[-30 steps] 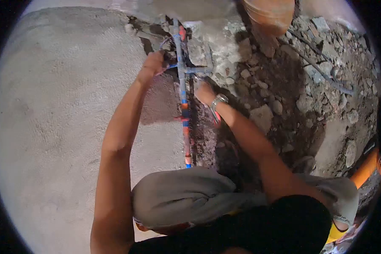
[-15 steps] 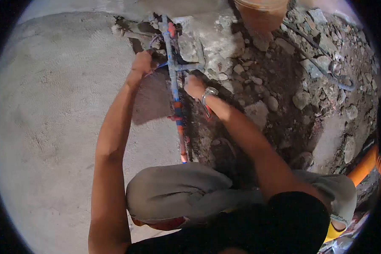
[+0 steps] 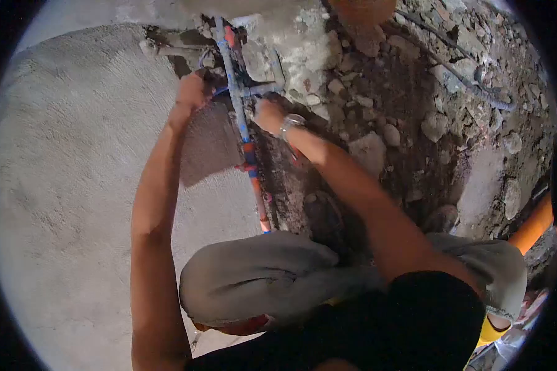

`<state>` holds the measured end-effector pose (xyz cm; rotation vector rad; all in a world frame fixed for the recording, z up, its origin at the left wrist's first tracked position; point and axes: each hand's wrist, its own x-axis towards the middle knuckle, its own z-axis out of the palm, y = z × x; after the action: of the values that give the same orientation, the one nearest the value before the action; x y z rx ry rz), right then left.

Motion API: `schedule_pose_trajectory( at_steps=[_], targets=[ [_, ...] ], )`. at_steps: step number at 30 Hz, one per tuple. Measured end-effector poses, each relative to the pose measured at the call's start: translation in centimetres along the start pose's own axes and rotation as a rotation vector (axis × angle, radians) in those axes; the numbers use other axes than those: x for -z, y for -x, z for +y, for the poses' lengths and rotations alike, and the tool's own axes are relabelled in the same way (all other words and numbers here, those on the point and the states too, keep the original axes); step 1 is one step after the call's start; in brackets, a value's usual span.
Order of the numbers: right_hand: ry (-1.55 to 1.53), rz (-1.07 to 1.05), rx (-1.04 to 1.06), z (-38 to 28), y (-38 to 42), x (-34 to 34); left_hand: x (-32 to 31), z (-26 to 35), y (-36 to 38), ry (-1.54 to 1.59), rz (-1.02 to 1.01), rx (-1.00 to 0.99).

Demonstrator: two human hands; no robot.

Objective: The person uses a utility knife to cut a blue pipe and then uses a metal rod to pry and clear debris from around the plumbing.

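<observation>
— Nearest the camera, what do we see?

— We see our bent knee in grey trousers (image 3: 254,281), and just past it the near end of a long pipe (image 3: 251,170) banded blue and orange. It runs away from us along the edge where the concrete slab (image 3: 74,185) meets a trench of dirt and rubble (image 3: 408,123).

— And our hands?

— Farther up, both reach the spot where a short blue branch (image 3: 263,89) crosses the pipe. Our left hand (image 3: 192,91) sits on the slab side, fingers curled shut at the branch's end; what exactly it grips we cannot tell. Our right hand (image 3: 269,115), a wristwatch (image 3: 289,122) on its wrist, is closed just beside the pipe, below the branch, on the trench side.

— Beyond that?

— Broken concrete, loose stones, a dark cable (image 3: 470,83) lying over the rubble, and an orange-brown pipe (image 3: 362,15) at the top edge.
</observation>
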<state>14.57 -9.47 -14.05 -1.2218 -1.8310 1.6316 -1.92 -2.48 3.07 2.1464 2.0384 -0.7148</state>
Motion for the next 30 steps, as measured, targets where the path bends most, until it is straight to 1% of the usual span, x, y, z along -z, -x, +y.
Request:
schedule_pose_trajectory(
  at_steps=[2, 4, 5, 7, 8, 9, 10, 11, 13, 14, 15, 16, 17, 18, 19, 20, 21, 22, 23, 25, 26, 28, 30],
  targets=[
    [0.032, -0.033, 0.019, 0.7, -0.1, -0.2, 0.0, 0.4, -0.1, 0.058, 0.009, -0.032],
    [0.071, 0.003, 0.037, 2.5, 0.8, -1.0, -0.2, 0.0, -0.2, 0.079, 0.104, -0.034],
    [0.09, 0.023, 0.048, 3.0, 0.6, -1.2, 0.0, -0.4, -0.6, 0.074, 0.114, -0.039],
    [0.041, 0.029, 0.05, 2.1, -1.0, -2.0, -0.3, 0.0, -0.8, -0.009, 0.04, 0.043],
    [0.073, -0.043, 0.051, 2.2, -1.8, -2.7, -0.6, 0.4, -0.1, -0.003, 0.02, 0.036],
    [0.104, -0.106, 0.059, 2.6, -2.1, -3.1, 0.5, 1.1, 0.4, 0.081, 0.015, 0.013],
    [0.037, -0.137, 0.013, 1.3, -0.8, -0.8, 1.4, 1.5, 0.4, 0.162, 0.021, -0.01],
    [0.038, -0.129, 0.019, 1.4, 0.2, -0.4, 1.1, 1.3, 0.1, 0.157, 0.03, -0.013],
    [0.042, -0.087, -0.022, 1.4, 0.8, -0.2, -0.2, -0.4, -0.6, -0.099, 0.01, -0.037],
    [0.011, -0.09, -0.063, 1.2, 0.5, -0.2, -0.9, -0.9, -1.2, -0.133, 0.013, 0.045],
    [0.02, -0.093, -0.051, 0.9, 0.0, 0.0, -1.2, -1.2, -1.3, -0.13, 0.023, 0.056],
    [-0.007, -0.157, -0.092, 0.0, -0.3, 0.9, -1.5, -1.6, -1.3, 0.002, 0.031, 0.004],
    [-0.02, -0.165, -0.048, 0.2, -0.6, 0.5, -1.6, -2.0, -1.2, 0.134, 0.051, -0.044],
    [-0.033, -0.173, -0.004, 0.7, -1.0, -0.1, -1.9, -2.0, -1.0, 0.053, 0.193, -0.15],
    [-0.046, -0.181, 0.04, 1.1, -1.3, -0.8, -1.7, -1.9, -1.1, 0.059, 0.229, -0.124],
    [-0.151, -0.163, 0.026, 1.8, -1.2, -0.8, -1.3, -1.7, -1.4, -0.108, 0.083, -0.118],
    [-0.174, -0.083, 0.073, 2.5, -1.3, -1.2, -1.1, -1.7, -1.5, -0.263, -0.064, -0.101],
    [-0.193, -0.003, 0.122, 3.2, -1.5, -1.6, -1.9, -2.0, -1.7, 0.031, 0.009, -0.021],
    [-0.144, 0.136, 0.229, 3.9, -1.1, -2.1, -1.6, -1.8, -1.3, 0.064, 0.055, 0.017],
    [0.006, 0.167, 0.294, 3.5, 0.5, -1.1, -1.1, -0.7, -0.5, -0.14, 0.145, -0.086],
    [-0.088, 0.127, 0.252, 5.1, 0.0, -2.1, -0.2, -0.1, -0.5, 0.0, 0.063, 0.06],
    [-0.13, 0.052, 0.206, 3.9, 2.1, -0.3, -0.4, 0.7, 0.4, 0.13, 0.159, 0.134],
    [-0.031, 0.058, 0.226, 5.0, 2.6, -0.7, -1.6, 1.5, 1.0, 0.254, 0.241, 0.193]
  ],
)
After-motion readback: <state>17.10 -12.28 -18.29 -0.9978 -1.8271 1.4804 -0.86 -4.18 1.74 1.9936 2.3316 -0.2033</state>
